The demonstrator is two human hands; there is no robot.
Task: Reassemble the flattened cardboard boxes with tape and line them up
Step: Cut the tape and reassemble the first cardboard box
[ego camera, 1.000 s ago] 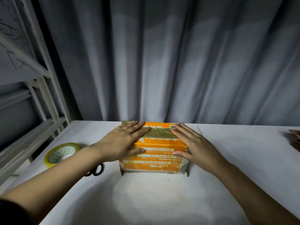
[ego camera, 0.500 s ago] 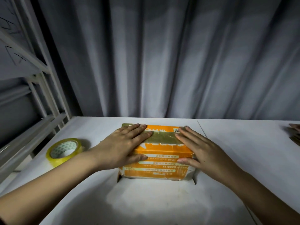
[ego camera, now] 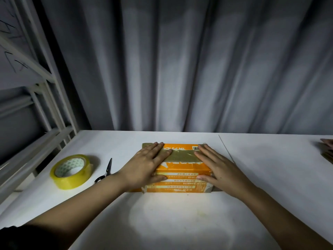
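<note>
An orange cardboard box (ego camera: 182, 167) with white print stands assembled on the white table (ego camera: 180, 222), a strip of brownish tape (ego camera: 182, 156) running along its top seam. My left hand (ego camera: 146, 166) lies flat on the box's left end, fingers straight over the tape, thumb down the front face. My right hand (ego camera: 216, 166) presses flat on the right end in the same way. Neither hand holds anything.
A roll of yellow-clear tape (ego camera: 71, 171) stands on the table to the left, with black-handled scissors (ego camera: 105, 171) between it and my left forearm. A metal rack (ego camera: 36, 98) lines the left side. Flat brown cardboard (ego camera: 328, 152) shows at the right edge. A grey curtain hangs behind.
Both hands stay flat on the box top; the view has tilted down and the scissors now show fully beside the tape roll.
</note>
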